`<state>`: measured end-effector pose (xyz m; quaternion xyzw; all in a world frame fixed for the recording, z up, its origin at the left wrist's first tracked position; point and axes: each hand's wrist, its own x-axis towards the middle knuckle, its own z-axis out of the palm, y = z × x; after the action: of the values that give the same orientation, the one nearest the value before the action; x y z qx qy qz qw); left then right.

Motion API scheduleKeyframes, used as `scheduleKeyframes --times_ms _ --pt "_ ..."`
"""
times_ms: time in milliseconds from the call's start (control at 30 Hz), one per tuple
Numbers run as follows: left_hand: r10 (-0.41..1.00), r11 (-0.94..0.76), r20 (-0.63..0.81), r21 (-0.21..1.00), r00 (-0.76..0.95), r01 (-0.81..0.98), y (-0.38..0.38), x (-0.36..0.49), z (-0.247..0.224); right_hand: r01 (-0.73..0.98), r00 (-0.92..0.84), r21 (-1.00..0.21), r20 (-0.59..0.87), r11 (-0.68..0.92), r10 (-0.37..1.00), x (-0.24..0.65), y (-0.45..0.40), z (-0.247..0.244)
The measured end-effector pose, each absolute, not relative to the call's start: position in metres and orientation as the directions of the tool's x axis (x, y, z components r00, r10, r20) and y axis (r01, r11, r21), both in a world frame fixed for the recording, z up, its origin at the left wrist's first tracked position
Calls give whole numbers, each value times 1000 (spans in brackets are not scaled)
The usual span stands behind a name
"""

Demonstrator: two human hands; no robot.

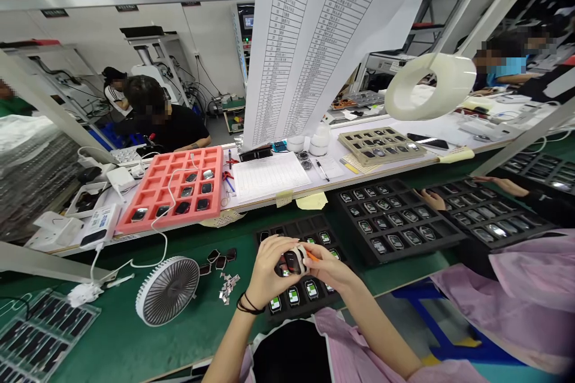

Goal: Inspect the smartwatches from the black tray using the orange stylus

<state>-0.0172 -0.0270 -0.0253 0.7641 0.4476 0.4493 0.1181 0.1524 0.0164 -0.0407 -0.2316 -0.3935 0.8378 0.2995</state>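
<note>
Above a black foam tray (263, 232), my left hand (268, 268) is closed around a smartwatch (294, 261) with a dark face, thumb and fingers at its edges. A black band circles my left wrist. My right hand (330, 264) meets the watch from the right, its fingers closed on a slim orange object (313, 257) against the watch's side. What kind of object this is, I cannot make out. Several watches with lit green-and-white screens, such as one watch (293, 295), sit in the tray's slots under my hands.
A white fan (168, 291) stands left on the green bench, near small metal pieces (229, 287) and dark frames (220, 262). Beyond are a pink tray (155, 182) and papers (269, 176). Tape (431, 87) hangs overhead. At right, a co-worker's hands (433, 198) touch trays.
</note>
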Motion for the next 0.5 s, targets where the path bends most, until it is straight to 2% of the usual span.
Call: scheduleKeyframes --times_ms 167,300,500 --pt "790 -576 556 534 256 619 -26 -17 -28 -332 -629 -825 -168 -457 759 153 16 -39" --pt "781 -584 576 537 240 609 -26 -16 -28 -283 -621 -871 -154 -403 768 153 14 -34" --pt "756 -604 621 539 208 587 -25 -14 -27 -278 -576 -878 -173 -391 799 147 12 -33"
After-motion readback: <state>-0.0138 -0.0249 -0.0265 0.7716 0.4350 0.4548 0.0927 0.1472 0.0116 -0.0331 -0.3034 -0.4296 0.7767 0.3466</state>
